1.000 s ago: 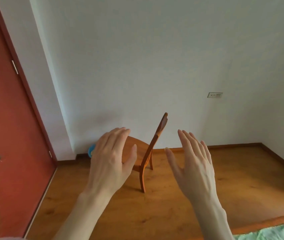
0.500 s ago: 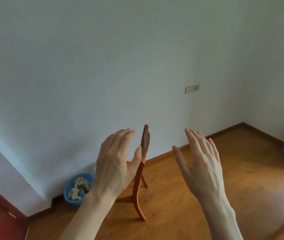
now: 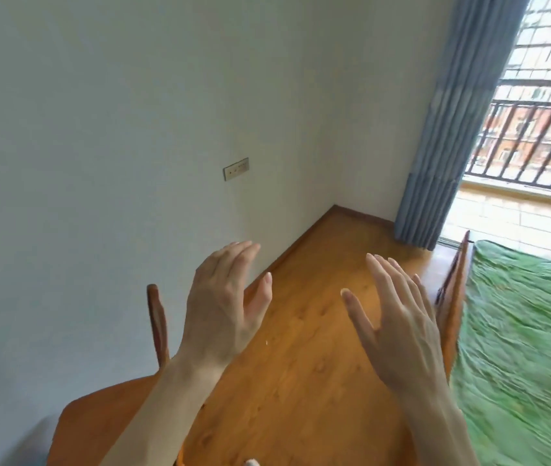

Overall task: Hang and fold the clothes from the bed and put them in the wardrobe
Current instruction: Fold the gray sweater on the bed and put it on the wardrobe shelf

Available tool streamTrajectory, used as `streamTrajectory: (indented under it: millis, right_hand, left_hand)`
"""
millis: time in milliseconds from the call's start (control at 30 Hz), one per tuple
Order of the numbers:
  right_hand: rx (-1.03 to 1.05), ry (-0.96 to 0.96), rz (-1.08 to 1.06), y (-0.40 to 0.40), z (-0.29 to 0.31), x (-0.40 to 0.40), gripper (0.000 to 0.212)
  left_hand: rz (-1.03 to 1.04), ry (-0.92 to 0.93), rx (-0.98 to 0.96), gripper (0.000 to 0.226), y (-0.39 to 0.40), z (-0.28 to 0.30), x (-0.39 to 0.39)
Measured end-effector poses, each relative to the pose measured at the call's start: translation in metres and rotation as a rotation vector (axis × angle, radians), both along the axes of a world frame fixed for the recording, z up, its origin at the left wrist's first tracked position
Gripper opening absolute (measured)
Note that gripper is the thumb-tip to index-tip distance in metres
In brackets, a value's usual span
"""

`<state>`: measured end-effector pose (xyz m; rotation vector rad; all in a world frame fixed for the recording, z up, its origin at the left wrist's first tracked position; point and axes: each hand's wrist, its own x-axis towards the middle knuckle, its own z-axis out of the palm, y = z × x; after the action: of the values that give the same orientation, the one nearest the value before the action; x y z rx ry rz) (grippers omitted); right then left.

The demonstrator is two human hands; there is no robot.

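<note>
Hovering empty, left hand [image 3: 223, 307] and right hand [image 3: 398, 331] fingers spread, bed [image 3: 519, 331] right of both

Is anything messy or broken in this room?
Nothing stands out. The green bed cover is wrinkled but lies flat, the wooden chair stands upright by the wall, and the floor looks bare. Both the left hand and right hand are open, holding nothing.

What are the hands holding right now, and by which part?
Nothing. The left hand and right hand are both open and empty, fingers spread, raised over the wooden floor, touching neither the chair nor the green bedcover.
</note>
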<state>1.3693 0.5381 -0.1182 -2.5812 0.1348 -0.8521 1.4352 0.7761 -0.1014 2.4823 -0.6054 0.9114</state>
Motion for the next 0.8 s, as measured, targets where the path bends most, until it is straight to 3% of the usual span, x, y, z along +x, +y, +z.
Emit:
streamTrajectory:
  millis: [333,533,800]
  right_hand:
    - [-0.094,0.002,-0.285,-0.058,0.029,0.13,0.066]
    - [-0.086,0.009,-0.332,-0.075,0.045,0.23,0.073]
    - [-0.147,-0.065,-0.449,-0.126,0.046,0.317,0.063]
  left_hand:
    - [-0.275,0.105,-0.048,0.057,-0.076,-0.009,0.192]
    - [-0.359,0.058,-0.026,0.056,-0.099,0.007,0.308]
    - [-0.464,0.078,-0.02,0.052,-0.172,0.015,0.426]
